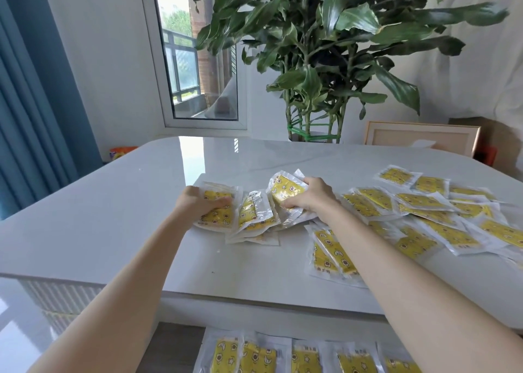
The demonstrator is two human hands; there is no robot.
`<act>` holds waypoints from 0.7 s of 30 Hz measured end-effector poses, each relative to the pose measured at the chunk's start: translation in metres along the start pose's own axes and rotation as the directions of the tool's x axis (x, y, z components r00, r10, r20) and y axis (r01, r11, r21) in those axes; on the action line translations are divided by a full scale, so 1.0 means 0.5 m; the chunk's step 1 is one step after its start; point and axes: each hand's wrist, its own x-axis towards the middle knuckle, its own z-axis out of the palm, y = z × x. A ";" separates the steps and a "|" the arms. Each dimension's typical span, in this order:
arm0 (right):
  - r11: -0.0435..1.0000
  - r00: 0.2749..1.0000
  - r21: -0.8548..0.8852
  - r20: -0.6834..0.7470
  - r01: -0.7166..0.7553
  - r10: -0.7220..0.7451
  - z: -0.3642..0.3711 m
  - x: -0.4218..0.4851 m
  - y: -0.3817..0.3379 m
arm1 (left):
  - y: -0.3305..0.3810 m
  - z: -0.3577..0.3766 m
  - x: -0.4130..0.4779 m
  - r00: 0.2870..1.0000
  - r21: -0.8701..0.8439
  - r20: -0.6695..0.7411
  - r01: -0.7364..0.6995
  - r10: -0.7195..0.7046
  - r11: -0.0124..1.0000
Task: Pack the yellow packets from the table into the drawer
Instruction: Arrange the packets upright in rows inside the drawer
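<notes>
Several yellow packets in clear wrap lie on the white table (113, 203). My left hand (198, 203) presses on a small stack of packets (218, 217) at the left of the cluster, fingers curled over it. My right hand (311, 197) grips a bunch of tilted packets (285, 191) in the middle. Between the hands more packets (252, 217) stand on edge. A loose spread of packets (424, 211) covers the table's right side. At the bottom of the view, a row of packets (283, 358) lies in the open drawer (175, 347) below the table's front edge.
A large leafy plant (325, 47) stands behind the table's far edge. A framed picture (418, 138) leans at the back right. A window (198, 61) and blue curtain (28, 118) are at the left. A white ribbed cabinet (62, 296) sits low left.
</notes>
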 end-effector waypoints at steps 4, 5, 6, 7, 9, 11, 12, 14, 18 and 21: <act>0.989 0.998 0.136 -0.033 0.053 -0.049 -0.009 -0.017 0.004 | -0.004 -0.014 -0.019 1.000 -0.139 0.019 -0.011 0.013 0.990; 0.986 0.997 0.151 -0.050 0.069 -0.062 -0.014 -0.024 0.003 | -0.003 -0.016 -0.031 0.999 -0.172 0.036 -0.017 0.024 0.985; 0.983 0.994 0.159 -0.075 0.088 -0.077 -0.019 -0.032 0.002 | -0.001 -0.017 -0.044 0.998 -0.200 0.046 -0.023 0.033 0.979; 0.982 0.989 0.155 -0.110 0.112 -0.096 -0.025 -0.041 0.000 | 0.003 -0.017 -0.060 0.998 -0.234 0.048 -0.025 0.037 0.972; 0.975 0.975 0.150 -0.175 0.161 -0.134 -0.039 -0.063 -0.003 | 0.008 -0.022 -0.086 0.998 -0.312 0.048 -0.022 0.039 0.950; 0.968 0.961 0.153 -0.225 0.197 -0.160 -0.056 -0.089 -0.006 | 0.013 -0.029 -0.115 0.998 -0.393 0.047 -0.029 0.052 0.919; 0.963 0.956 0.168 -0.244 0.209 -0.165 -0.066 -0.102 -0.008 | 0.016 -0.034 -0.129 0.997 -0.429 0.048 -0.034 0.060 0.903; 0.945 0.946 0.221 -0.268 0.243 -0.181 -0.088 -0.131 -0.011 | 0.021 -0.046 -0.159 0.996 -0.490 0.061 -0.031 0.070 0.871; 0.867 0.947 0.393 -0.215 0.306 -0.237 -0.124 -0.196 -0.005 | 0.019 -0.073 -0.220 0.987 -0.556 0.114 -0.033 0.115 0.831; 0.815 0.953 0.495 -0.120 0.301 -0.279 -0.138 -0.255 0.011 | 0.012 -0.091 -0.274 0.976 -0.569 0.166 -0.022 0.140 0.822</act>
